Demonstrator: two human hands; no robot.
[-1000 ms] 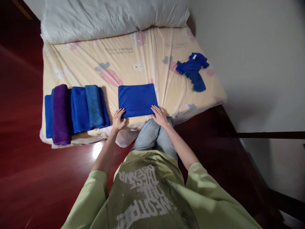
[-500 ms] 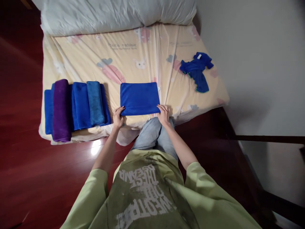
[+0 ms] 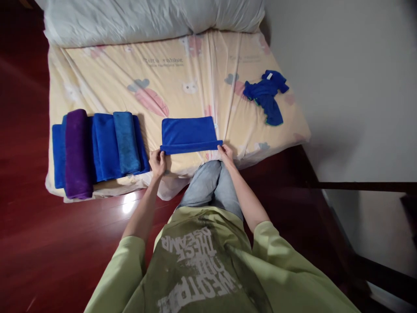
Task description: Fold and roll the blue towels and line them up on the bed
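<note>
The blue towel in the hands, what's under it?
Under the blue towel lies the yellow cartoon bedsheet. Both hands lift its near edge, showing sheet beneath; the print under its far part is covered.

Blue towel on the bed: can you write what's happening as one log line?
left hand pinching blue towel near left corner | right hand pinching near right corner | near edge lifted off mattress | rolled towels left | crumpled blue cloth far right

Folded blue towel (image 3: 189, 132), near edge lifted off mattress (image 3: 107, 87)
</note>
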